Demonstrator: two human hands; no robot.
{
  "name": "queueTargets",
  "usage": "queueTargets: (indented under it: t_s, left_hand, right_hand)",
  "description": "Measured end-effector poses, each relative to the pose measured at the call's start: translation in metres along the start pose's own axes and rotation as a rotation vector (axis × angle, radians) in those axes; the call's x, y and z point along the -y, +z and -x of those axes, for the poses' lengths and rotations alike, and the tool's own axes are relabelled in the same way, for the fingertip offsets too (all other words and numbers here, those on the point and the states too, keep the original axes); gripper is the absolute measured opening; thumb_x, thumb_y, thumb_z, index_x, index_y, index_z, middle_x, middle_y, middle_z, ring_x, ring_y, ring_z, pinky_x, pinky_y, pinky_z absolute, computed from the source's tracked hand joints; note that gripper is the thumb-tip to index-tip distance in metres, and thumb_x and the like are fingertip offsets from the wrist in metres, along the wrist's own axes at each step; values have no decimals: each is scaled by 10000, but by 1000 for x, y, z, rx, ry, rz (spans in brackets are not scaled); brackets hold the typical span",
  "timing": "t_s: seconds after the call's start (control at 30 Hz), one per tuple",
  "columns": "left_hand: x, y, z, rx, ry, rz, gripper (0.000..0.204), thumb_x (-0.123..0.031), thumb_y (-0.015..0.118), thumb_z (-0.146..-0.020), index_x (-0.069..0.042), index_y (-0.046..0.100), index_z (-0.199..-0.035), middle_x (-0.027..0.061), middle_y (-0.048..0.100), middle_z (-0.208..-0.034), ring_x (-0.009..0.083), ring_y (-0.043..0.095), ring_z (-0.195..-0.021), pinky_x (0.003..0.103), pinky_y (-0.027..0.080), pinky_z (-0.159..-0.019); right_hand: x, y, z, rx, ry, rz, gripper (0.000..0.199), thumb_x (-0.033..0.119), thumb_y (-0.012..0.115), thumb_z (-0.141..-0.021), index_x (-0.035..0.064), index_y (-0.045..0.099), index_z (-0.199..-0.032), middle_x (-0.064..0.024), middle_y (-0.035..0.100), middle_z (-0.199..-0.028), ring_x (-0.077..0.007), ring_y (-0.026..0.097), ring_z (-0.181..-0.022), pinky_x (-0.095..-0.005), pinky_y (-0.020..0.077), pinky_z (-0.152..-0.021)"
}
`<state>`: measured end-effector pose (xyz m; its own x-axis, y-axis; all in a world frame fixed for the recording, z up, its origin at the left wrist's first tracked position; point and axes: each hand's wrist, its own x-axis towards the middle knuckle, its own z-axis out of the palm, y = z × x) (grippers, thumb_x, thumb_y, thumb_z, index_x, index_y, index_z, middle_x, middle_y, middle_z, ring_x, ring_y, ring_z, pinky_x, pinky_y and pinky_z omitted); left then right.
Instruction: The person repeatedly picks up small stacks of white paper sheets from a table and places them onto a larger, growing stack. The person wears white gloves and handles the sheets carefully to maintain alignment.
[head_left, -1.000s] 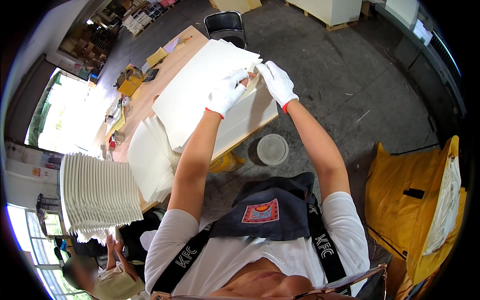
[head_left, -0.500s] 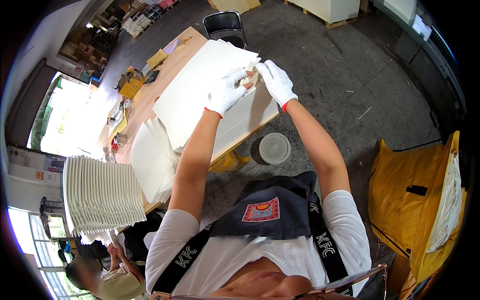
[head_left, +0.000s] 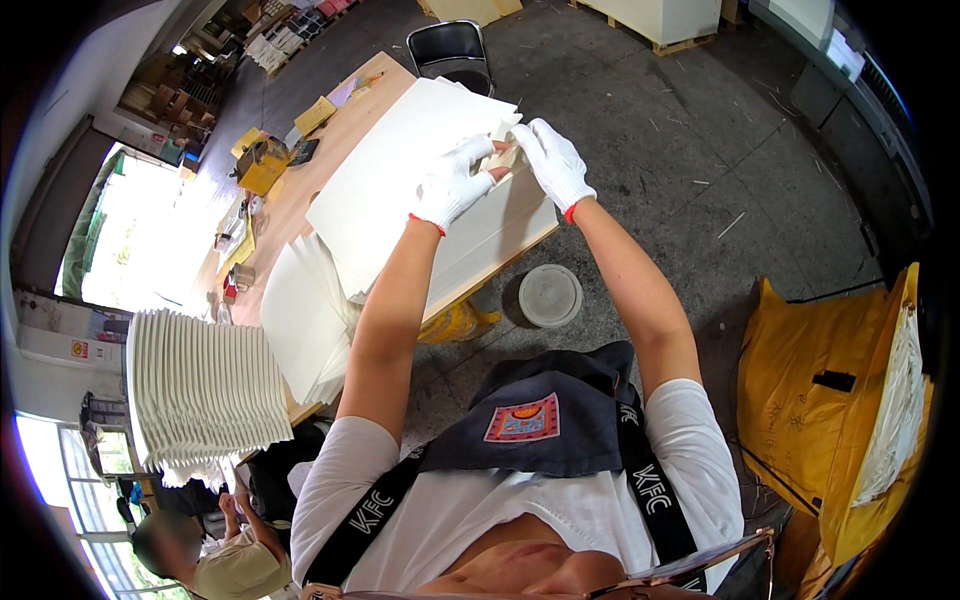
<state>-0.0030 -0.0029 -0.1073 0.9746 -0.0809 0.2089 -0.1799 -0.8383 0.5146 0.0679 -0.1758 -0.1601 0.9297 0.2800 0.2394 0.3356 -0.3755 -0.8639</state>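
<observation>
Large white paper sheets (head_left: 385, 150) lie in a fanned, uneven stack along the near right edge of a wooden table (head_left: 283, 205). Gloved in white with a red cuff, my left hand (head_left: 455, 188) rests on the upper sheets. Its bare thumb and fingertip are apart beside the turned-up edges. My right hand (head_left: 552, 165), in a matching glove, closes its fingers on the sheets' corner; its fingertips are partly hidden. More loose sheets (head_left: 305, 320) fan out to the left of my left forearm.
A tall pile of white sheets (head_left: 205, 390) stands at the table's left end, with another person (head_left: 235, 565) beyond it. A black chair (head_left: 450, 55) is at the far end. On the floor sits a round grey-lidded bucket (head_left: 550, 296). A yellow bag (head_left: 820, 400) stands at right.
Both my hands keep nearly the same place at the sheets' edge. At lower left, the other person's hands have shifted slightly.
</observation>
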Motion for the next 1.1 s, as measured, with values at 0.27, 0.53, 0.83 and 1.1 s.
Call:
queueTargets:
  t_s: [0.27,0.53,0.83,1.1]
  left_hand:
    - [9,5,-4,-36,2,5,265,-199,586,-974,-165,697,-1212,123,725,-1059,257,690,-945,344,523,-875]
    - [13,5,-6,-18,-10,42,264,-220,615,-965,-157,696,-1208,113,728,-1061,237,694,-949,330,523,-880]
    - [4,4,-4,3,-73,3,360,-273,753,-884,-162,688,-1220,86,725,-1075,199,680,-951,327,523,-884]
    - [7,7,-3,-63,43,-54,346,-225,727,-880,-166,694,-1219,97,718,-1098,243,703,-924,336,546,-845]
  right_hand:
    - [4,2,-3,-10,-18,89,515,560,400,-1013,83,592,-974,-208,680,-960,-419,649,-942,-499,477,-804]
    - [-2,7,-1,-84,-7,-6,539,571,416,-1006,69,583,-910,-196,631,-856,-404,621,-852,-482,457,-763]
    - [0,3,0,-44,22,-12,492,510,396,-1020,62,600,-996,-241,664,-989,-447,635,-946,-518,473,-808]
    - [-4,6,0,-54,-6,-36,509,550,415,-1012,74,587,-957,-196,646,-898,-409,632,-881,-486,467,-788]
